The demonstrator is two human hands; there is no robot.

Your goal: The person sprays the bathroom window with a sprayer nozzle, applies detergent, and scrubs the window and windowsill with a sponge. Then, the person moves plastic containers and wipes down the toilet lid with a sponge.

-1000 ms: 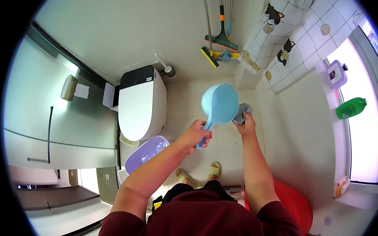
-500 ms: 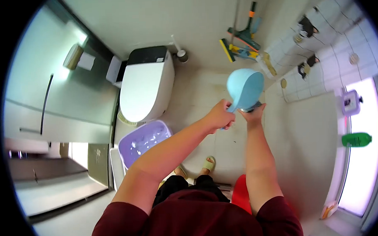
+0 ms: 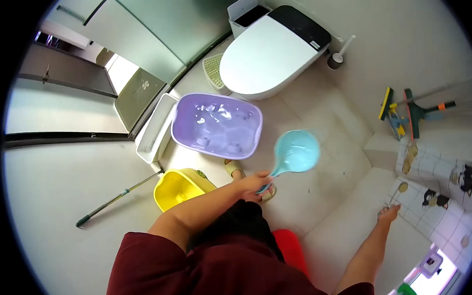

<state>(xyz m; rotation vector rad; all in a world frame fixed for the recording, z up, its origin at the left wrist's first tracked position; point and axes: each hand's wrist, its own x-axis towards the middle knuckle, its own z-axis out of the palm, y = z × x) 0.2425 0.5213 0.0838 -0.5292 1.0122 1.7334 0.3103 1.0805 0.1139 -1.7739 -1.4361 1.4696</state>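
My left hand (image 3: 254, 185) is wrapped round the handle of a light blue ladle (image 3: 297, 151), whose bowl faces up with clear water showing in it. The ladle is above the tiled floor, just right of a purple basin (image 3: 183, 122) that holds water. Off to the right, my right hand (image 3: 389, 213) is stretched away from my body, near the cat-patterned tiles. Its fingers look closed round something greyish, too small and blurred to make out.
A yellow bucket (image 3: 167, 187) stands below the basin, near a green-handled pole (image 3: 107, 204). The white toilet (image 3: 266, 55) is at the top, with a toilet brush (image 3: 337, 59) beside it. Squeegees (image 3: 413, 112) lean at the right. A red object (image 3: 291, 249) lies by my legs.
The view has turned left, bringing the yellow bucket into sight. My hands have moved apart: the ladle is now nearer the basin and upright, while my right hand has swung away to the right.
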